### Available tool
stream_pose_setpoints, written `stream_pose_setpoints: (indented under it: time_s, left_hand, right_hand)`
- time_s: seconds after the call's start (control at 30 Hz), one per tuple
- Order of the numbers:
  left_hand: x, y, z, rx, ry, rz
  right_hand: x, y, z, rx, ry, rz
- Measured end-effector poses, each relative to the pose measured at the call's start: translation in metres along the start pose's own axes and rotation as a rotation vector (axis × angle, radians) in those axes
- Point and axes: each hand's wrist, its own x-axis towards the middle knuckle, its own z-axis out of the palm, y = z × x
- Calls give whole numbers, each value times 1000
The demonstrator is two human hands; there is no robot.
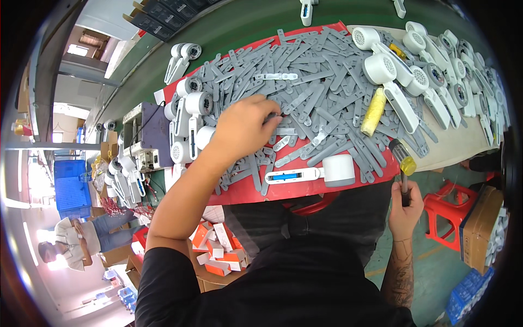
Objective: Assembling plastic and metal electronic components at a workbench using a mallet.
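My left hand [248, 125] reaches over a wide heap of flat grey plastic strips [321, 82] on a red sheet [256, 191]. Its fingers are closed, and a dark grey strip [271, 117] shows between thumb and fingertips. At the table's near right edge, my right hand [406, 207] grips the dark handle of a mallet [402, 157] with a black and yellow head. Close in front of me lies a white handheld fan body [338, 170], round head to the right, with a blue cell in its open handle. A yellow-wrapped cylinder [373, 111] rests on the strips.
White fan bodies [436, 76] pile up at the right; more [190, 109] stand left of the strips. Beyond them is a purple-grey device [147, 133]. Orange-white boxes [220, 245] sit below the table, a red stool [449, 212] at right. A person [76, 240] stands far left.
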Motion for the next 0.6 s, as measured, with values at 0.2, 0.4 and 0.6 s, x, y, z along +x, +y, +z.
stream_pose_setpoints:
  time_s: [0.2, 0.4, 0.6]
  left_hand:
    - [0, -2, -25, 181, 185, -122]
    - [6, 23, -7, 0, 109, 114]
    - [21, 48, 19, -97, -153, -456]
  right_hand:
    - [1, 3, 1, 46, 59, 3]
    - [2, 1, 5, 64, 44, 5]
    - [-1, -7, 2, 14, -3, -1]
